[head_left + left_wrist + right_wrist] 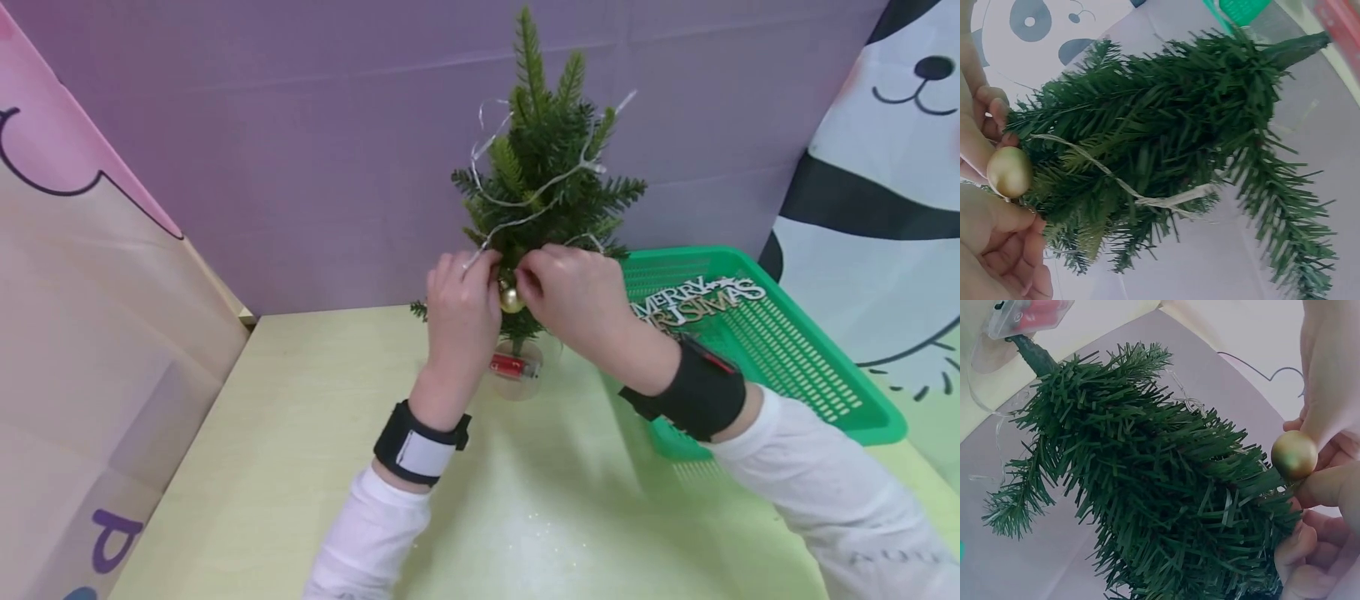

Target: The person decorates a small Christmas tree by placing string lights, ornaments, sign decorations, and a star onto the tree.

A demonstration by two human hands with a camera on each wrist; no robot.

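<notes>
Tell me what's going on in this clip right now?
A person is working with both hands at a lower branch of a small artificial Christmas tree standing on a pale table. The left hand and right hand meet around a gold bauble, fingers pinching at it. A string of lights is draped over the tree. A green basket holding a "Merry Christmas" sign sits to the right.

Small green artificial fir tree (542, 179) stands at pale wooden desk's (300, 433) back edge, centre. Green plastic mesh tray (810, 367) sits right of it w/ "Merry Christmas" sign (697, 302) inside.
</notes>
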